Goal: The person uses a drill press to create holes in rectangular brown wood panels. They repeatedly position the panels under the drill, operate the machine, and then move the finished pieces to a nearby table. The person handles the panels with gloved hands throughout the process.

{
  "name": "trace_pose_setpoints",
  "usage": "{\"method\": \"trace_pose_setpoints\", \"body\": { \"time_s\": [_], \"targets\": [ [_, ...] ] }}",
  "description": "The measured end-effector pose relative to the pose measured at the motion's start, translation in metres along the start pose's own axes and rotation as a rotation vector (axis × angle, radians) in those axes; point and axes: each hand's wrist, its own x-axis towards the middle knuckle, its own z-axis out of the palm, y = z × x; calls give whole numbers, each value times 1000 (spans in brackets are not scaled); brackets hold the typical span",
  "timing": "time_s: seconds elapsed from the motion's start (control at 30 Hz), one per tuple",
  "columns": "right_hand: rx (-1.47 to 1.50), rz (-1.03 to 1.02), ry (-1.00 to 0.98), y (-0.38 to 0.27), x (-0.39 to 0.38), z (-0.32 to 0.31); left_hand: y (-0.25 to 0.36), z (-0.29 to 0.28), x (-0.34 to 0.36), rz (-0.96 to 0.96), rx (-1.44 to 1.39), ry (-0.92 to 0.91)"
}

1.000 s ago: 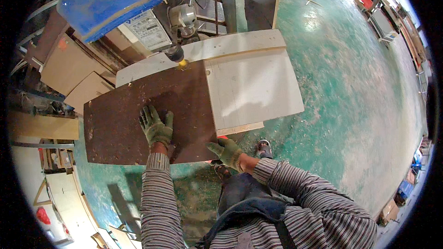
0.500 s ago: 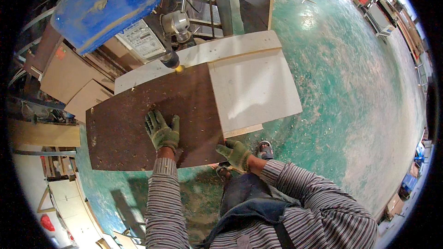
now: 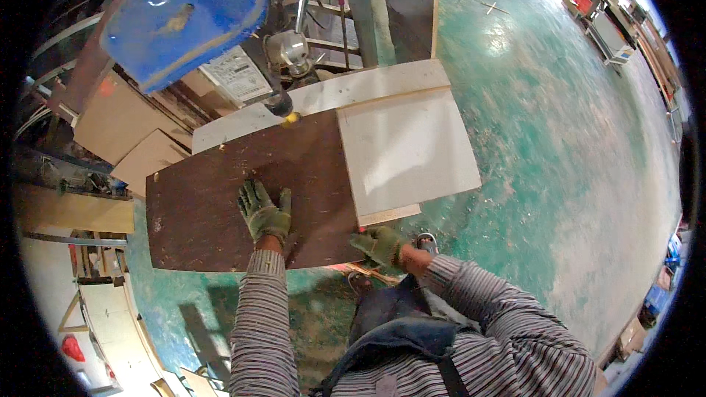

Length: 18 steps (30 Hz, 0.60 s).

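Note:
A dark brown board lies on the white worktable, with wood chips scattered over its face. My left hand, in a green glove, rests flat on the board with the fingers spread. At the board's near right corner, my gloved right hand is closed on the edge; its fingertips are partly hidden. A small red spot shows beside its thumb, too small to name. Just above the board's far edge hangs the drill press chuck with a yellow-tipped bit.
The blue drill press housing rises at the far left, with a metal feed hub beside it. A pale fence strip runs along the table's back. Cardboard-coloured panels lean at the left. Green floor stretches to the right.
The whole view has shifted slightly, so the machine and board sit a little lower and further right. Both hands keep nearly the same places on the board.

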Motion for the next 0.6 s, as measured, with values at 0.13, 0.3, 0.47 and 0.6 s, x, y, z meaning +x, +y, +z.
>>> {"method": "trace_pose_setpoints", "body": {
  "time_s": [0.13,0.3,0.47,0.6],
  "targets": [
    [-449,-216,213,-50,-24,-52,0,-4,0,1,-6,-3],
    [-580,-815,550,-199,-31,-113,0,-11,-5,2,-34,-5],
    [-323,-1415,225,-391,-19,-102,-1,-18,-7,-8,-81,12],
    [-1548,-1374,737,-482,-8,-57,-5,-16,-7,6,-131,84]
  ]
}}
